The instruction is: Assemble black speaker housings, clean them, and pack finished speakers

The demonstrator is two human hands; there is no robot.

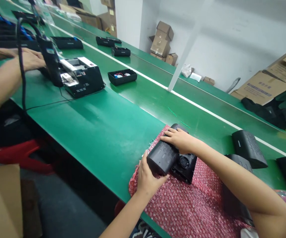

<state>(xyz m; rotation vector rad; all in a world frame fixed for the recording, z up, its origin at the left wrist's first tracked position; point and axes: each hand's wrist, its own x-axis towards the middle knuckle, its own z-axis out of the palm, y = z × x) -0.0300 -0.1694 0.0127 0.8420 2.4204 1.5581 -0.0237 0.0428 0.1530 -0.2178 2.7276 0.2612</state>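
Note:
A black plastic speaker housing (pixel 164 155) with a rounded, patterned face is between my two hands, over the pink bubble wrap (pixel 182 201). My left hand (pixel 146 178) grips its near end, with the thumb along the lower edge. Across the far part of the housing lies my right hand (pixel 181 140), fingers curled over the top. Just beside the housing, under my right wrist, a black panel (pixel 184 167) with a round speaker cone rests on the wrap. Whether the panel and the housing are joined is hidden.
More black housings (pixel 248 148) stand to the right. An open black shell (pixel 122 77) with wires sits on the green bench (pixel 95 132). At the left, a co-worker's hands (pixel 31 59) are by a black device (pixel 83 81). Cardboard boxes (pixel 263 86) are stacked behind.

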